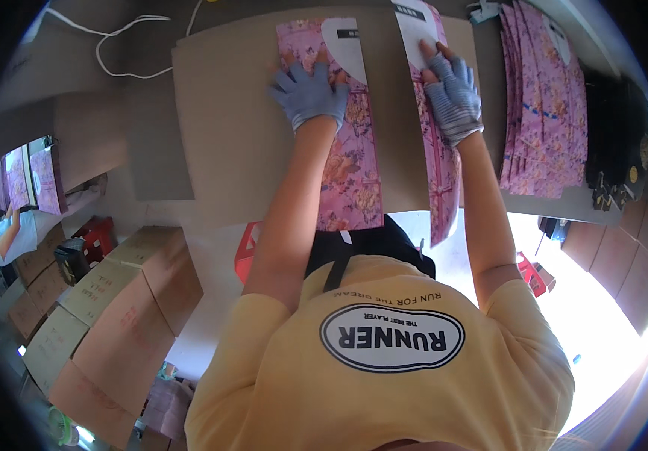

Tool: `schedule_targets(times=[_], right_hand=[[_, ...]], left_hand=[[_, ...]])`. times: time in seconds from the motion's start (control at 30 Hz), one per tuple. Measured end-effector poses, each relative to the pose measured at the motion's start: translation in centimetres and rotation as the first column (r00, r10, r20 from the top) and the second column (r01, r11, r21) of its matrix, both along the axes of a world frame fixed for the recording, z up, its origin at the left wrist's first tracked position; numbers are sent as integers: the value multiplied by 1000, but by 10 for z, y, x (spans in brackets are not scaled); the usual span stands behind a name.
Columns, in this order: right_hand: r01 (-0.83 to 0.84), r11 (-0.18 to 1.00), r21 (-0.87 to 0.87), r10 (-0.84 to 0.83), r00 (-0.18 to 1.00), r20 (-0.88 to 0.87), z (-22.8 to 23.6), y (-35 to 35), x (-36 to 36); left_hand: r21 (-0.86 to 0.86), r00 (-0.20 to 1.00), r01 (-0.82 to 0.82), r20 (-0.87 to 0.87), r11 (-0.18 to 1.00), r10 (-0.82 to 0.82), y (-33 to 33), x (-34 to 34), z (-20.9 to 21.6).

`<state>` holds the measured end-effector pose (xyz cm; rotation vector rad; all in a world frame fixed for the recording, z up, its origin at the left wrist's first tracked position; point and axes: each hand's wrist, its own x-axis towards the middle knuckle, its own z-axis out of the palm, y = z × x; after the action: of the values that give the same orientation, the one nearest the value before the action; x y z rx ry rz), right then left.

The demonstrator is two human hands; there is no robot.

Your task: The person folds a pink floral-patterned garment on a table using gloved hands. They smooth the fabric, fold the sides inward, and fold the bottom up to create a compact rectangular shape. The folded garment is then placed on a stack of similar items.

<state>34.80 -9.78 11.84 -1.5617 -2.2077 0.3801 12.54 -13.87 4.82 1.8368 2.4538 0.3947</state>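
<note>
A long pink floral printed sheet (351, 184) with a white curved patch at its far end lies on the cardboard-covered table (226, 143). My left hand (309, 92), in a grey-blue fingerless glove, rests on it with fingers spread. To the right, a second pink floral sheet (441, 177) stands tilted and slightly bowed, its near end reaching past the table edge. Gloved the same way, my right hand (453, 94) grips its right edge near the far end; the fingertips sit on the white part.
A fanned stack of similar pink sheets (542, 113) lies at the right, beside a pile of black items (616, 143). A white cable (124, 34) loops at the far left. Large cardboard boxes (121, 301) stand lower left. Another person (12, 237) works at the far left.
</note>
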Motion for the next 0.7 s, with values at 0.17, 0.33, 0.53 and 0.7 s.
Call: schedule_targets(times=[0.17,0.33,0.53,0.7], right_hand=[[-66,998,-6,66,998,-7,-23,0,-2],[43,997,58,-59,950,306,-45,-12,-38],[41,990,136,-104,861,498,-64,-21,-50],[42,984,172,-122,862,491,-76,-21,-56]], left_hand=[[186,978,-94,-168,978,126,2,14,-15],[120,967,-37,-246,992,66,4,14,-22],[169,956,19,-293,985,31,4,10,-30],[155,945,3,-323,988,48,3,10,-31]])
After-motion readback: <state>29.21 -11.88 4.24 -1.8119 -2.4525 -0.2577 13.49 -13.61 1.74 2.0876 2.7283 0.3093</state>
